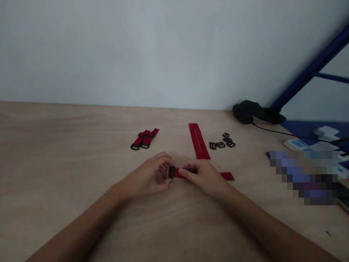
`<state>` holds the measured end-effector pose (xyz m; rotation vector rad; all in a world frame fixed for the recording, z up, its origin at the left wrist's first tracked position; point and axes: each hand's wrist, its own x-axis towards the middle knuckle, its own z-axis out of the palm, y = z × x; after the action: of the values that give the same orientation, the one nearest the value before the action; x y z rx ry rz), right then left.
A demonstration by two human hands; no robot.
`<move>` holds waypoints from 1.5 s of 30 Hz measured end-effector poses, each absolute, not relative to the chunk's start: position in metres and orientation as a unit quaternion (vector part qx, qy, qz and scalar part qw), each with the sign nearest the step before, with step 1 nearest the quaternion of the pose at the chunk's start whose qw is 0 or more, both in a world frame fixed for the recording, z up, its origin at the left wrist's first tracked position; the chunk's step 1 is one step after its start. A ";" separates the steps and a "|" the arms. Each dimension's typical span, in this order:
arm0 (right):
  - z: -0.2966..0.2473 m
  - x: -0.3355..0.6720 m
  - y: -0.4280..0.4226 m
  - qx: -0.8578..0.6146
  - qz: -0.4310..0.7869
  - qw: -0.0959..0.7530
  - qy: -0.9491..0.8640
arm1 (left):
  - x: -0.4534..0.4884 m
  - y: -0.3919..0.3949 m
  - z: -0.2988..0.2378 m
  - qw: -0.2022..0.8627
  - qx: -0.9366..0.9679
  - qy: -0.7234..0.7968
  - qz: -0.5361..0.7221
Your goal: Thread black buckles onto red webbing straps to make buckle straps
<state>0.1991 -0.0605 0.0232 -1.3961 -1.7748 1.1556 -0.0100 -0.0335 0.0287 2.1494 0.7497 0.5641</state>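
Observation:
Close in front of me, my left hand [156, 174] pinches a small black slider buckle [171, 172] by its left side. A red strap [227, 176] runs from this buckle toward the right. My right hand [203, 174] grips the strap a little to the right of the buckle, thumb on top, and covers its middle part. The strap's free end lies on the table beyond my right wrist. How far the strap passes through the buckle, I cannot tell.
Red straps with black hooks [144, 139] lie at the back left. Flat red straps [199, 142] lie behind my right hand, beside several loose black buckles and hooks [220, 144]. A black corded object [253, 111] rests against the wall. Papers [296, 144] and a blurred-out item fill the right.

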 end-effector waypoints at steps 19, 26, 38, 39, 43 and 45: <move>0.021 0.199 -0.062 -0.465 0.520 0.366 -0.616 | -0.005 -0.033 0.027 0.354 0.848 0.268 0.289; 0.018 0.198 -0.062 -0.452 0.444 0.374 -0.677 | 0.001 -0.036 0.015 0.548 0.693 0.334 0.329; 0.016 0.197 -0.063 -0.443 0.376 0.350 -0.735 | -0.001 -0.030 0.023 0.623 0.629 0.371 0.281; 0.016 0.197 -0.063 -0.447 0.362 0.347 -0.741 | -0.001 -0.030 0.024 0.631 0.619 0.375 0.278; 0.019 0.198 -0.063 -0.437 0.324 0.338 -0.768 | -0.001 -0.032 0.024 0.649 0.609 0.352 0.290; 0.021 0.198 -0.062 -0.431 0.318 0.342 -0.772 | -0.002 -0.034 0.023 0.656 0.614 0.323 0.297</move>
<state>0.1984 -0.0625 0.0207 -1.1221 -2.0074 0.8273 -0.0016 -0.0342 0.0233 1.3910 0.7317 0.6720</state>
